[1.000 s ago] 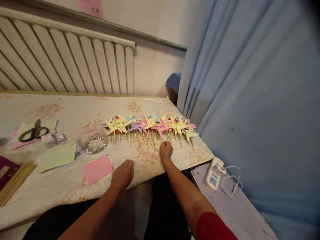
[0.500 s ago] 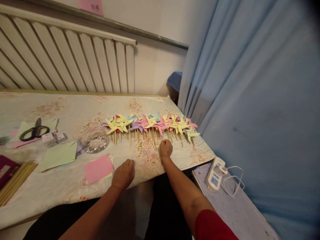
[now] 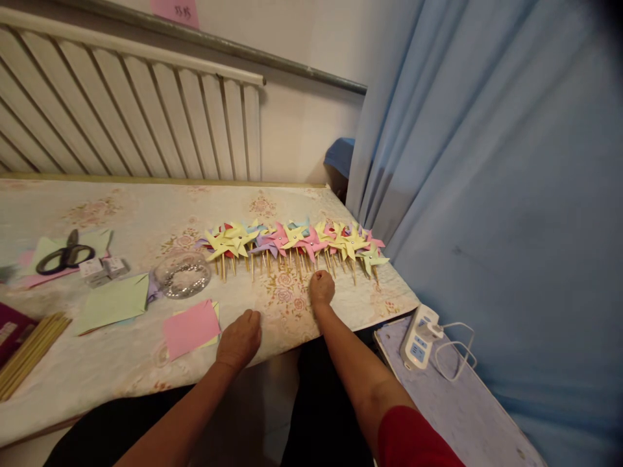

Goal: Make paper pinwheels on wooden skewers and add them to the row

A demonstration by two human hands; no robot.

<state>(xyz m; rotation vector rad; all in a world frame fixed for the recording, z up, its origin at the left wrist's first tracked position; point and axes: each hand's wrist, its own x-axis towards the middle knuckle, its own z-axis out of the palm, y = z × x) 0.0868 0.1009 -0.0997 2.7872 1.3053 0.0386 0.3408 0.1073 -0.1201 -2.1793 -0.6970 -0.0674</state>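
My left hand (image 3: pixel 241 337) rests as a loose fist on the near edge of the table, just right of a pink paper square (image 3: pixel 192 329) that lies over a yellow one. Curled into a fist, my right hand (image 3: pixel 322 287) lies in front of a row of paper pinwheels (image 3: pixel 295 237) on thin sticks. No object shows in either hand. The pinwheels are yellow, pink, purple, blue, red and green, lying close together with their sticks toward me.
On the left are a clear round dish (image 3: pixel 185 277) of small shiny pieces, green paper (image 3: pixel 115 299), scissors (image 3: pixel 65 258), small boxes (image 3: pixel 100 269) and a bundle of sticks (image 3: pixel 32 353). A power strip (image 3: pixel 419 338) with a white cable sits right, beside a blue curtain (image 3: pixel 487 194).
Both hands keep the same closed pose and place. Only a very slight shift of the view shows.
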